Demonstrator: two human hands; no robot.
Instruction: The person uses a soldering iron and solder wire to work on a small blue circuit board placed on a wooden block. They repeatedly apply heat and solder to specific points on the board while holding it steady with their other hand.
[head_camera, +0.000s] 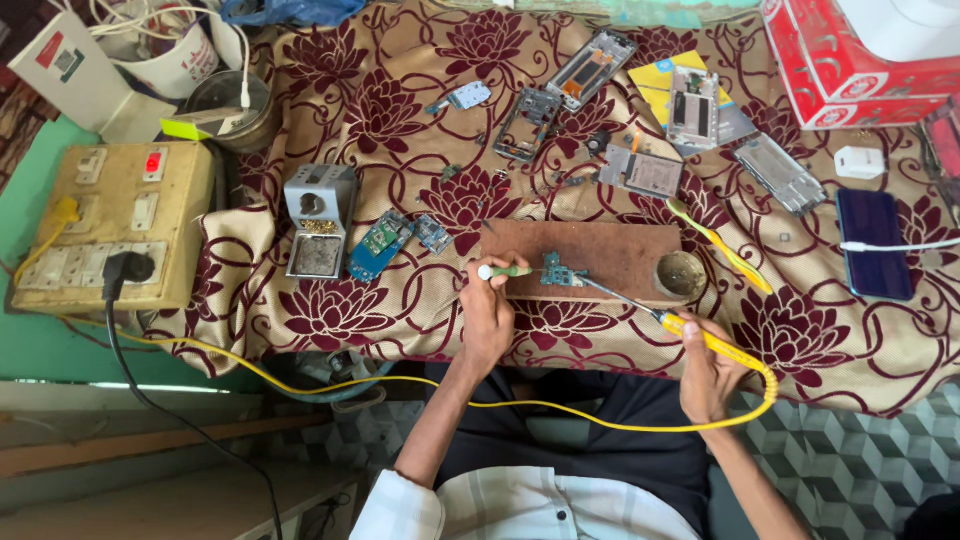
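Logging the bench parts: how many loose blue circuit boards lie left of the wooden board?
2: a larger blue circuit board beside the grey metal stand, a smaller one right of it. Others may be hidden.

Rolled pale checked sleeves, bare hands (487, 320)

Floral-clothed table (400, 110), patterned floor (850, 470)

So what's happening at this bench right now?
A person sits at a cloth-covered table strewn with phone parts. The right hand holds a yellow soldering iron, its tip reaching a small circuit board on a wooden block. The left hand holds a green-handled tool against the board's other side. The iron's yellow cord loops across the lap toward a switch box on the left.
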